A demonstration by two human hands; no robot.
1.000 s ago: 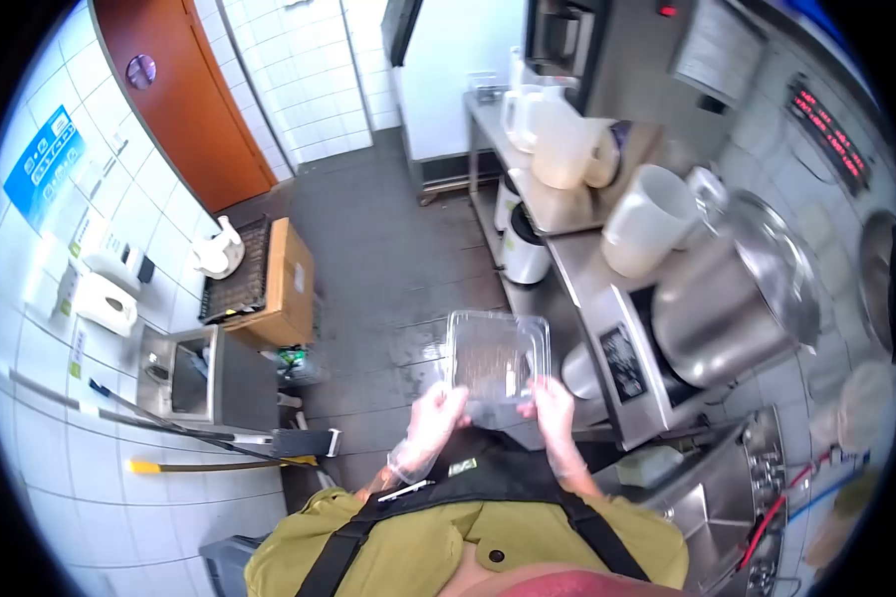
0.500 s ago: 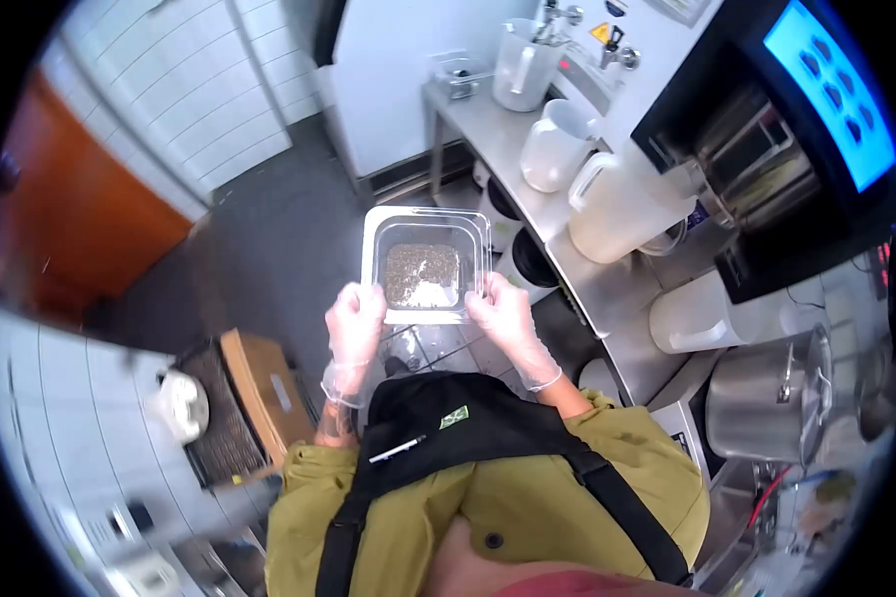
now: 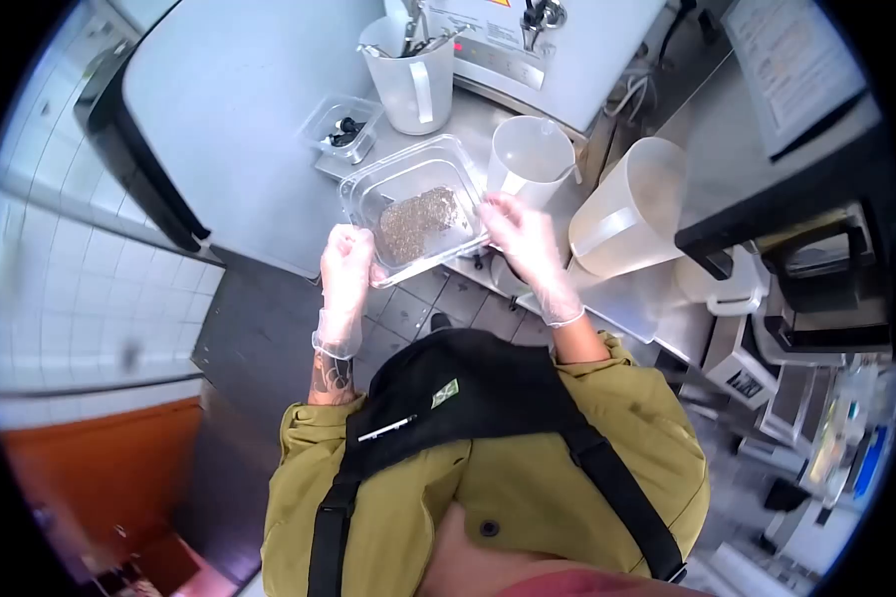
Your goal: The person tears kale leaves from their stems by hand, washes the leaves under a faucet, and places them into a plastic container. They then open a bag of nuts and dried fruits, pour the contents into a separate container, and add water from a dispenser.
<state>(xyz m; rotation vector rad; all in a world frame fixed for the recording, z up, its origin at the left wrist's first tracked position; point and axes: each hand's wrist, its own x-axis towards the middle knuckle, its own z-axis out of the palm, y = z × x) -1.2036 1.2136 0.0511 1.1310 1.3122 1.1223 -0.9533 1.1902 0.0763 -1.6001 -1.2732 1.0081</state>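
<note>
A clear plastic container (image 3: 415, 221) with dark, grainy contents at its bottom is held up in front of my chest, tilted slightly. My left hand (image 3: 346, 271), in a clear glove, grips its near left corner. The right side of the rim is pinched by my right hand (image 3: 524, 237), gloved the same way. Just beyond the container are a white measuring jug (image 3: 531, 159) and a smaller clear tub (image 3: 342, 127) with small black items in it.
A tall jug with utensils (image 3: 409, 92) stands at the back of the steel counter (image 3: 476, 109). A larger jug (image 3: 635, 211) is at the right, near a black-framed machine (image 3: 816, 249). A big white door or panel (image 3: 239, 109) fills the upper left.
The view has turned, and the counter with its jugs is now straight ahead and closer. Both hands still hold the container, which has become more slanted.
</note>
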